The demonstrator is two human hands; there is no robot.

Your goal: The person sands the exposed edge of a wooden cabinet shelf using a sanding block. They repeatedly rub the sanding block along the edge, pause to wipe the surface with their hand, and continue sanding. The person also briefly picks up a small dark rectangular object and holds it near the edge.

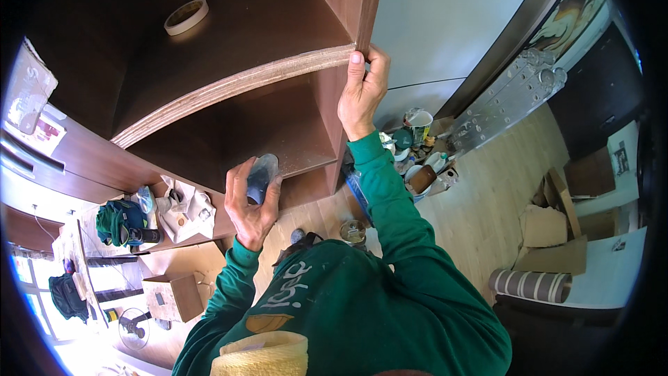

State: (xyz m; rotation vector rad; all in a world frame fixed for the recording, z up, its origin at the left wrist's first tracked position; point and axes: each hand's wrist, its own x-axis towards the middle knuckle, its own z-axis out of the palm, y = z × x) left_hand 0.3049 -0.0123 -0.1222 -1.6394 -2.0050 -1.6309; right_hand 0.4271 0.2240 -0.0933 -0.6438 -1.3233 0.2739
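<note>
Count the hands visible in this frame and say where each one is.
2. The left hand holds a grey-blue cylinder by the lower compartment; the right hand is at the right end of the shelf's front edge.

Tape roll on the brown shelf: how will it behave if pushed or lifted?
The tape roll lies flat on the brown shelf, so a push would likely slide it. Its thin ring looks light for its size. Stood on edge, its round rim could roll.
</note>
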